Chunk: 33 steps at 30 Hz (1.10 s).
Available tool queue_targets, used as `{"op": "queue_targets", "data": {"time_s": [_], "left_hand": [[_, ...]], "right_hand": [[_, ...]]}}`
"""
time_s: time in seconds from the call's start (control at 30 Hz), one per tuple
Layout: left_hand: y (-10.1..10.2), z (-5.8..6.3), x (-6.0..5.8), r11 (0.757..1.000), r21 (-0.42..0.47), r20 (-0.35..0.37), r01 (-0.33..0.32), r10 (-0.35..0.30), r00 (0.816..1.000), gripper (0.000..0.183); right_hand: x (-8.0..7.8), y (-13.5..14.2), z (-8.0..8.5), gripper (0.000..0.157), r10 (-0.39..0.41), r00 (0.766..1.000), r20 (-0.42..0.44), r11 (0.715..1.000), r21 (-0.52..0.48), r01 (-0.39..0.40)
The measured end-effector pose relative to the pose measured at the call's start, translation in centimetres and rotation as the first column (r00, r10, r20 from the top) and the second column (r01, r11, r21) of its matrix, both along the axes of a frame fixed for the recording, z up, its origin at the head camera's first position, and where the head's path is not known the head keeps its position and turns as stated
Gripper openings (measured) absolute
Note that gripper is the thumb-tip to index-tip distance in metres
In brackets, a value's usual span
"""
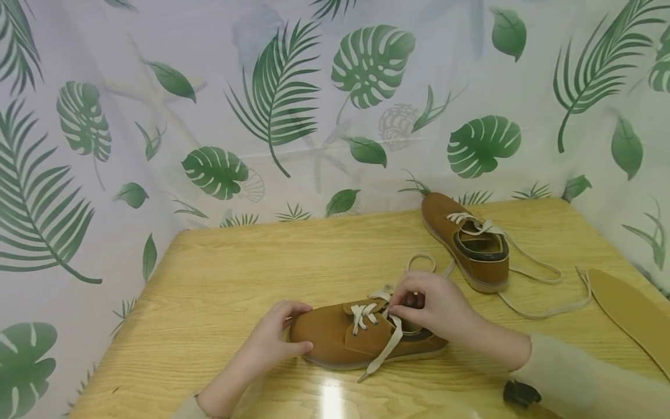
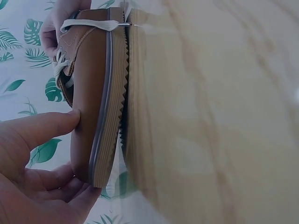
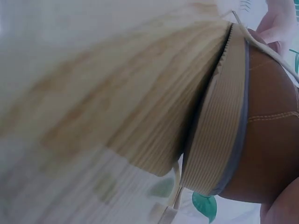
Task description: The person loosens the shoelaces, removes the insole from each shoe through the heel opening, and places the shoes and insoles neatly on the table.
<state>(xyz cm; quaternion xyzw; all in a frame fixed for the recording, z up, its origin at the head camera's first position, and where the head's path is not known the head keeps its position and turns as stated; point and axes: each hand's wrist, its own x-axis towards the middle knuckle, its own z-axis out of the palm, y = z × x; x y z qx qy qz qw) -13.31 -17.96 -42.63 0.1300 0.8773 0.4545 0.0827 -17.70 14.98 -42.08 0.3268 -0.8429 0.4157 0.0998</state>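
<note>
Lower centre: shoe (image 1: 361, 343), front laced, untied, our left hand (image 1: 274, 337) gripping its toe (image 1: 314, 329), right hand (image 1: 431, 302) pinching its lace (image 1: 387, 349); right of centre: second shoe (image 1: 471, 265), untied.

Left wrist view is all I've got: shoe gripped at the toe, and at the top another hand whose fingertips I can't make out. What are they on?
Observer: Head view: the right hand pinches part of the laces beside the opening of the near shoe.
Operator: Ok. Any other footwear about?
Observer: Yes, a second shoe, also brown, farther back on the table, toward the person's right.
Operator: Is that one tied?
Observer: Doesn't look it; a loose lace runs from its opening and loops onto the tabletop beside it.
</note>
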Motion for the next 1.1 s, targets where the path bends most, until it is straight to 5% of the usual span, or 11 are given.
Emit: {"op": "queue_targets", "data": {"time_s": [0.37, 0.63, 0.7, 0.8, 1.1], "left_hand": [[0.1, 0.0, -0.1, 1.000, -0.008, 0.004, 0.001, -0.001, 1.000, 0.059], [0.1, -0.2, -0.1, 1.000, -0.006, 0.019, -0.006, 0.006, 1.000, 0.059], [0.1, -0.2, -0.2, 1.000, -0.007, 0.016, -0.002, 0.002, 1.000, 0.058], [0.1, -0.2, -0.2, 1.000, -0.010, 0.013, 0.000, 0.000, 1.000, 0.058], [0.1, 0.0, -0.2, 1.000, -0.008, 0.018, -0.003, 0.003, 1.000, 0.058]], "right_hand": [[-0.3, 0.8, 0.5, 0.004, 0.107, 0.975, 0.197, 0.983, -0.168, -0.074], [-0.5, 1.0, 1.2, 0.008, 0.151, 0.873, 0.463, 0.944, -0.329, 0.011], [-0.6, 1.0, 1.4, 0.012, 0.144, 0.866, 0.479, 0.950, -0.313, 0.015], [-0.8, 1.0, 1.6, 0.015, 0.127, 0.876, 0.465, 0.965, -0.262, 0.000], [-0.7, 0.8, 2.0, 0.013, 0.065, 0.956, 0.286, 0.997, -0.059, -0.050]]}}
